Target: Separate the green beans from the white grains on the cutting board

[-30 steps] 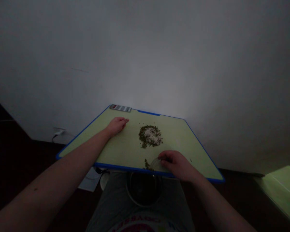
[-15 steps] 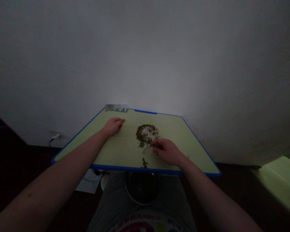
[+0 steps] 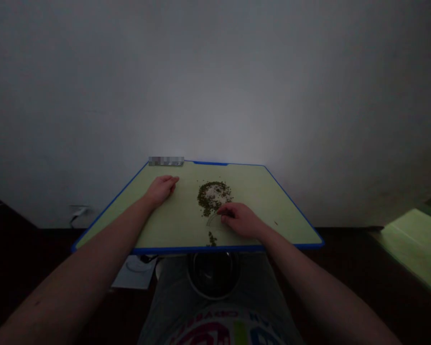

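Note:
My left hand rests palm-down on the pale green board, holding nothing, to the left of the beans. A ring of small dark green beans surrounds a whitish patch at the board's middle. My right hand lies just below that ring, its fingers gripping the edge of a clear round plastic dish. Much of the dish is hidden by the fingers and hard to see in the dim light. A small trail of spilled beans lies near the board's front edge.
The board has a blue rim and sits over my lap, with a dark metal bowl below it. A blurred packet lies at the far edge. A wall stands behind, and a second green board is at right.
My right hand has slid up the board with the clear dish, away from the front edge and toward the bean ring. My left hand stays in place.

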{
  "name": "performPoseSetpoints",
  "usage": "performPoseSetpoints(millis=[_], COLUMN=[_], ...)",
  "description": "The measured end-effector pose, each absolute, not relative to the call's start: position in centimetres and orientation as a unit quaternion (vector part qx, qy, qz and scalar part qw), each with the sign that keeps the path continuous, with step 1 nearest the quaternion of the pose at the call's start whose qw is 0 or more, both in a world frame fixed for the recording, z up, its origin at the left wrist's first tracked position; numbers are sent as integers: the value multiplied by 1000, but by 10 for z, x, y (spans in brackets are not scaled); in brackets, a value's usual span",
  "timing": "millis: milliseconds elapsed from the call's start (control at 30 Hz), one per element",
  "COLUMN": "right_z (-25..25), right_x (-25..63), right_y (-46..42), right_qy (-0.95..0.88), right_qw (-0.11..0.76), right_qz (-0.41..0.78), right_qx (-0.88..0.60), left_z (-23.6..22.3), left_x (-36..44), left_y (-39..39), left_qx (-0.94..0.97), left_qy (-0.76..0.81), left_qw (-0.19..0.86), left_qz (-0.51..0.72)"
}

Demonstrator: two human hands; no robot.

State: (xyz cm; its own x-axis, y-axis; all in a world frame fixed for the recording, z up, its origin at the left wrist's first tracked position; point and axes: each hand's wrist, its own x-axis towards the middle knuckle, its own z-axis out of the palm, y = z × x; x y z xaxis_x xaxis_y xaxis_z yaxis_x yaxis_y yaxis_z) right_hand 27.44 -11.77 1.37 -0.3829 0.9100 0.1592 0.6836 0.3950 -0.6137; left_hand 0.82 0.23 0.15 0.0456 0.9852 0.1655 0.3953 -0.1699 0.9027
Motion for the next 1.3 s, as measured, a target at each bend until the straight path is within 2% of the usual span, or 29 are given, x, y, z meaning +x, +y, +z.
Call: performPoseSetpoints(millis=[300, 1033, 1300], right_z=[16, 17, 20], right_x=[276, 301, 263], right_y=[-121, -152, -120], right_qy=[-821, -801, -835], right_qw=[211, 213, 222], right_qz=[237, 280, 232], right_qx=[-474, -484, -447], left_z=[3, 0, -5], left_x=[10, 14, 13], left_y=[2, 0, 3], left_qx=[649, 643, 650], left_qy=[533, 530, 529], left_qw=[348, 354, 350], left_qz=[417, 424, 418])
